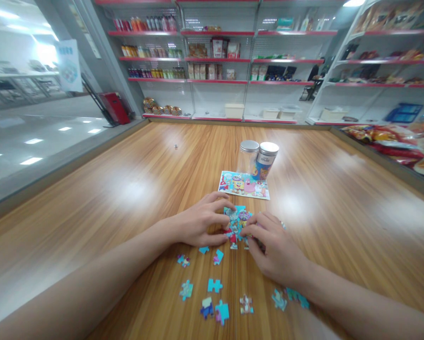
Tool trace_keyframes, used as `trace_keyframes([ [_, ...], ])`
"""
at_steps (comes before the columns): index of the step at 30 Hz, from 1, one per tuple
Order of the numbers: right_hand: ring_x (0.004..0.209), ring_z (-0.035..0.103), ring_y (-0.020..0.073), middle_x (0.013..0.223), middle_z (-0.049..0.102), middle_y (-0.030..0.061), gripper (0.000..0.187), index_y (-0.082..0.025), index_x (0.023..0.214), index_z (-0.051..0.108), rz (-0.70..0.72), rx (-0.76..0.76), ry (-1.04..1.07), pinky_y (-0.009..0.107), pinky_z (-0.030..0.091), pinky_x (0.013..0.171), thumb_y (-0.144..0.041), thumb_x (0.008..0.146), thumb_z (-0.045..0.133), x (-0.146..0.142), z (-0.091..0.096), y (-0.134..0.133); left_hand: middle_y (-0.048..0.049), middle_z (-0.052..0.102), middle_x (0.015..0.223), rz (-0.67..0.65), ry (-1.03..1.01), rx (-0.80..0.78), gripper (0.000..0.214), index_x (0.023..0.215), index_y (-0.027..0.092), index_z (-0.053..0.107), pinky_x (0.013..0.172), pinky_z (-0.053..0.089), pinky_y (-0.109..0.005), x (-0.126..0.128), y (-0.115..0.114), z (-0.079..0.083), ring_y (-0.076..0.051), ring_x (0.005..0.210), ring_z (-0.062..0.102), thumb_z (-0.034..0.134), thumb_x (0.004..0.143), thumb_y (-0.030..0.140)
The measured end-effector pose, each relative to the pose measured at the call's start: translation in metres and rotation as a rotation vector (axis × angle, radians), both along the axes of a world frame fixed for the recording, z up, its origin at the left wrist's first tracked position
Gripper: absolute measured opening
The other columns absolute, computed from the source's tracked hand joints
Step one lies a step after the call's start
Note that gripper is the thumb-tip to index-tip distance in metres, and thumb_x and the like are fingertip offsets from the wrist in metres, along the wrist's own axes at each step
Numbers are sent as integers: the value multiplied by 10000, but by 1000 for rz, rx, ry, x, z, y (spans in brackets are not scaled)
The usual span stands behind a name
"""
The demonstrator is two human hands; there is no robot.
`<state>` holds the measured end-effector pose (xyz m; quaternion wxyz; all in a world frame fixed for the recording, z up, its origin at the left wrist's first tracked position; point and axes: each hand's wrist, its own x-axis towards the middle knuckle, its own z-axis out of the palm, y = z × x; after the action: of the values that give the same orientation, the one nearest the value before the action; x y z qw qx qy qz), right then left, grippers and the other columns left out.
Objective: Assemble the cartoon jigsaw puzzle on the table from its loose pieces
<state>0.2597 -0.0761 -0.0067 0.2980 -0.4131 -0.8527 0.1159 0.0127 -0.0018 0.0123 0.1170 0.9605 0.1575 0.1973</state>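
Note:
Partly joined jigsaw puzzle pieces (237, 218) lie on the wooden table between my two hands. My left hand (209, 220) rests at their left edge, its fingers spread and curved, touching the pieces. At the right side, my right hand (268, 238) has its thumb and index finger bent together over the pieces; what lies between those fingertips is hidden. Loose puzzle pieces are scattered nearer to me, among them a light-blue piece (215, 285), a blue and pink piece (222, 311) and a brown-white piece (246, 304). Behind the joined part is a cartoon picture sheet (243, 185).
A clear jar (249, 158) with a silver lid and a labelled canister (266, 161) stand at the sheet's back edge. One tiny object (175, 146) lies at the far left. Snack bags (392, 141) are beyond the right rim; stocked shelves (217, 60) rise behind.

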Motion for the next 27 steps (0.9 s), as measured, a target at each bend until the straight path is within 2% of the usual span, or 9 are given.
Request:
trace_keyframes([
  [9, 943, 556, 253, 976, 623, 79, 201, -201, 969, 668, 4, -1, -10, 423, 443, 821, -67, 900, 534, 0, -1, 1, -126, 569, 1308, 7, -13, -21, 191, 879, 190, 704, 1164, 371, -529, -1, 1, -2, -335, 1335, 403, 726, 864, 379],
  [15, 945, 557, 254, 976, 623, 78, 212, -210, 977, 671, 4, -2, -9, 420, 442, 823, -67, 900, 535, 0, 0, 2, -140, 575, 1286, 27, -91, -39, 285, 1074, 187, 676, 1137, 398, -519, -1, 3, -4, -312, 1289, 436, 742, 849, 348],
  [22, 955, 557, 258, 979, 621, 77, 213, -209, 981, 676, 5, -6, 0, 428, 443, 829, -72, 907, 530, 0, 0, 1, -126, 599, 1227, 0, -133, -42, 153, 893, 190, 707, 1105, 426, -508, -2, 5, -6, -308, 1271, 444, 769, 834, 317],
  [27, 951, 556, 260, 978, 620, 80, 211, -206, 987, 679, 6, -6, -4, 431, 442, 827, -79, 909, 530, 0, -1, 1, -125, 616, 1194, -15, -159, -40, 156, 907, 193, 714, 1086, 441, -504, -2, 6, -9, -302, 1239, 472, 779, 826, 309],
])
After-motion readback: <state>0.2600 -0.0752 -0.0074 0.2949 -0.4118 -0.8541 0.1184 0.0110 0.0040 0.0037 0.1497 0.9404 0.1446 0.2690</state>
